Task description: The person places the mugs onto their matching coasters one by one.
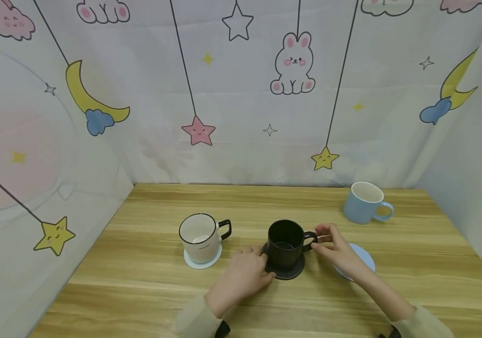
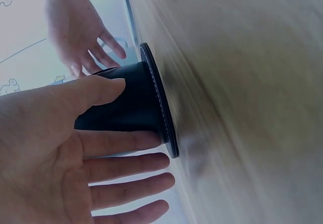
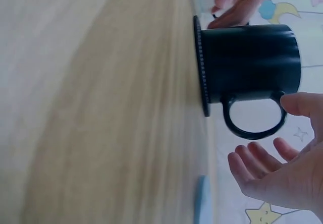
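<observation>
A black mug [image 1: 284, 253] stands upright on a round dark coaster [image 1: 288, 274] with a stitched rim, near the middle of the table. My left hand [image 1: 246, 274] is at the mug's left side, fingers straight; in the left wrist view its thumb and index finger lie along the mug [image 2: 136, 100], the index tip close to the coaster's edge. On the other side, my right hand [image 1: 337, 249] is by the handle [image 3: 254, 135]. Its thumb tip appears to touch the handle's top, while the other fingers stay loosely bent and apart from it.
To the left, a white mug [image 1: 200, 244] with a black rim and handle sits on a pale coaster [image 1: 199, 265]. A light blue coaster [image 1: 363, 257] lies partly under my right forearm. Behind it stands a light blue mug [image 1: 357, 209] on the wooden table [image 1: 139, 300].
</observation>
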Demonstrator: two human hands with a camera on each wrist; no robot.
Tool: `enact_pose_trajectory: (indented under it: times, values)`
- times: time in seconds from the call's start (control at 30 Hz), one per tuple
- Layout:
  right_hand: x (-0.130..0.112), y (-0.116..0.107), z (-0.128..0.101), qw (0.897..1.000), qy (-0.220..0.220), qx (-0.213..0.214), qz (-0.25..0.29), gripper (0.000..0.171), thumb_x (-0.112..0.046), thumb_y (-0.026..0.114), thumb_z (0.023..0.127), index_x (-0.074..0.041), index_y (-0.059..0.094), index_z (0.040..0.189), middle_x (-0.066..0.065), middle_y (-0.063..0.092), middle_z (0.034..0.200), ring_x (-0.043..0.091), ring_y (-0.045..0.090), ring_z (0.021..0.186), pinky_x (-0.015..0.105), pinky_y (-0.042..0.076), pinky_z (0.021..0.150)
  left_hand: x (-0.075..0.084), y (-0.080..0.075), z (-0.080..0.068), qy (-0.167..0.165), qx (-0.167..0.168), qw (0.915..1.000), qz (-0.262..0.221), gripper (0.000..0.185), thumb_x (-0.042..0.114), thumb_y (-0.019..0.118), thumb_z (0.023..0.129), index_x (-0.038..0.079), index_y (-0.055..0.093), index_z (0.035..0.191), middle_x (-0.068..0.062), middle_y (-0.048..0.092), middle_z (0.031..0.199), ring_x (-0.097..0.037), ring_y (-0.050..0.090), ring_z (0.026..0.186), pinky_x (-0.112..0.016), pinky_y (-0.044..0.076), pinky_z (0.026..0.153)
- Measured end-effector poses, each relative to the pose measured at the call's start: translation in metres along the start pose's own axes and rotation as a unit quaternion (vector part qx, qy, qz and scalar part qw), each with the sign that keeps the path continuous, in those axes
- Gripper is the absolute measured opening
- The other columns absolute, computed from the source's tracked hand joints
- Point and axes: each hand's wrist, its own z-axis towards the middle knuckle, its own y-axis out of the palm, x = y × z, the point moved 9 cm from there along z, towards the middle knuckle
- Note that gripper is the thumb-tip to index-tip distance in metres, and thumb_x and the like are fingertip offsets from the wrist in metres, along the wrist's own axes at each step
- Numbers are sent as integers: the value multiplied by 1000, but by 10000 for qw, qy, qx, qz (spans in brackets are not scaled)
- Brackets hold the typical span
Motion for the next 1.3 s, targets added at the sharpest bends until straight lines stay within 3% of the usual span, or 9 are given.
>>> enact_pose_trajectory:
  times: [0.2,0.4,0.67,1.0,1.13,1.3]
  values:
    - [-6,-6,-5,9998,-8,-173,11,45,-16,57,97,4,36,131,23,50,128,29,54,111,26,47,85,5,-2,-4,25,46,9999,-154,40,50,65,86,12,69,96,-2,65,90,-18,61,80,-30,45,61]
    - [-6,-13,-10,9990,-8,-358,263,45,-16,55,98,4,35,133,25,51,126,13,56,104,21,50,82,10,-5,-8,105,138,9997,-160,37,50,66,85,15,69,95,1,63,84,-16,60,74,-28,39,56]
    - [-6,-23,-13,9989,-63,-405,212,43,-15,53,98,5,37,132,26,53,124,-3,55,98,19,49,82,19,-6,-9,239,102,9991,-336,34,48,65,86,14,68,93,0,63,83,-17,58,71,-29,40,56]
    - [-9,-37,-19,9964,-342,-645,431,39,-13,48,101,9,37,131,27,51,123,-1,60,101,17,50,85,37,-16,-7,526,174,9978,-364,33,49,64,87,17,67,93,2,64,85,-15,57,72,-27,40,56]
    - [-8,-44,-19,9967,-395,-527,465,38,-12,47,101,11,37,130,19,55,120,0,61,100,16,50,84,44,-19,-7,665,279,9966,-409,32,48,64,87,17,67,92,3,62,83,-15,57,71,-27,42,57]
    - [-6,-53,-17,9976,-381,-251,521,36,-13,48,101,12,41,125,-2,61,111,1,64,98,18,51,84,55,-23,-8,768,404,9954,-415,29,47,64,88,19,66,92,4,61,82,-13,58,72,-26,42,56]
